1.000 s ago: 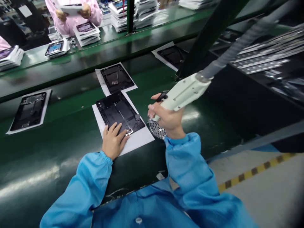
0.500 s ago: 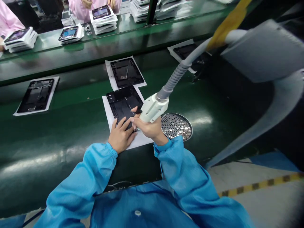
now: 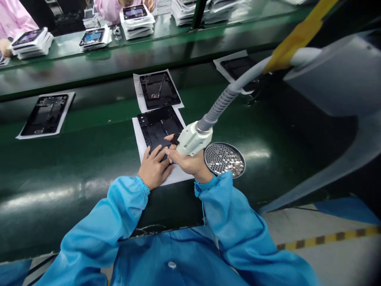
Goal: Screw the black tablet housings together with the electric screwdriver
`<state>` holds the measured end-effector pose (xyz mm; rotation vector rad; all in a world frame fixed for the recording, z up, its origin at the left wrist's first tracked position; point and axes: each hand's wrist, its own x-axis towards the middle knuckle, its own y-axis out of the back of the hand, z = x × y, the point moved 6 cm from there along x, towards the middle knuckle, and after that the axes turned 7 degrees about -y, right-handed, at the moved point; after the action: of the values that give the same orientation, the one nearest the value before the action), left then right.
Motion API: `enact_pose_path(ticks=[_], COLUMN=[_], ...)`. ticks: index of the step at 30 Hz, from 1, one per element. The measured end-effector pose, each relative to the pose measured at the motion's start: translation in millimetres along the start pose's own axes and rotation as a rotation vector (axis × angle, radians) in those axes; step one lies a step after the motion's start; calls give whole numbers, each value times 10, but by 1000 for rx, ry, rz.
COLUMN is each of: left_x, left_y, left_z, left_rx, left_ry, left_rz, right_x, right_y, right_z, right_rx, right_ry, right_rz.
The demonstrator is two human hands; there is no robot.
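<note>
My right hand [image 3: 190, 163] is wrapped round a pale hand tool [image 3: 195, 139] that has a ribbed grey hose running up to the right. The tool's tip is hidden behind my fingers. Beneath it lies a black tablet housing [image 3: 157, 123] on a white paper sheet [image 3: 174, 176]. My left hand [image 3: 153, 169] rests with fingers spread over the lower edge of the housing, close to the right fingertips. Just right of my right hand is a round dish [image 3: 224, 159] full of holes, with small shiny pieces on its lower right; their kind is too small to tell.
Another open housing [image 3: 160, 89] touches the far side, and one more [image 3: 46, 115] lies left on paper. A third [image 3: 238, 67] is partly behind the hose [image 3: 222, 103]. A grey post [image 3: 336, 79] stands right. Beyond the raised ledge [image 3: 101, 63], people in pink sleeves sit by stacked parts [image 3: 137, 24].
The view has shifted slightly, so the housing and dish appear a little further right. Both hands keep nearly the same positions, and the right hand still holds the tool.
</note>
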<state>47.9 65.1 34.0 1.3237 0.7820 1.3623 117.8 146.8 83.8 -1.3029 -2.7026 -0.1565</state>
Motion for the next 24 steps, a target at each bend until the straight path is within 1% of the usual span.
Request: enact_pose_path(ticks=[8, 13, 15, 18, 21, 24], left_x=[-11, 10, 21, -4, -106, -245], left_y=[-11, -2, 6, 20, 37, 85], left_z=[2, 0, 2, 50, 137, 169], left_rx=[-16, -3, 13, 29, 31, 11], left_ry=[8, 8, 10, -3, -20, -54], left_rz=[-5, -17, -31, -59, -82, -74], right_x=[-1, 6, 10, 8, -3, -7], right_y=[5, 12, 57, 199, 345, 424], right_z=[9, 18, 15, -25, -76, -112], right_rx=[-6, 40, 45, 27, 10, 10], right_ry=[-5, -9, 0, 26, 34, 40], right_rz=[-16, -10, 24, 124, 203, 227])
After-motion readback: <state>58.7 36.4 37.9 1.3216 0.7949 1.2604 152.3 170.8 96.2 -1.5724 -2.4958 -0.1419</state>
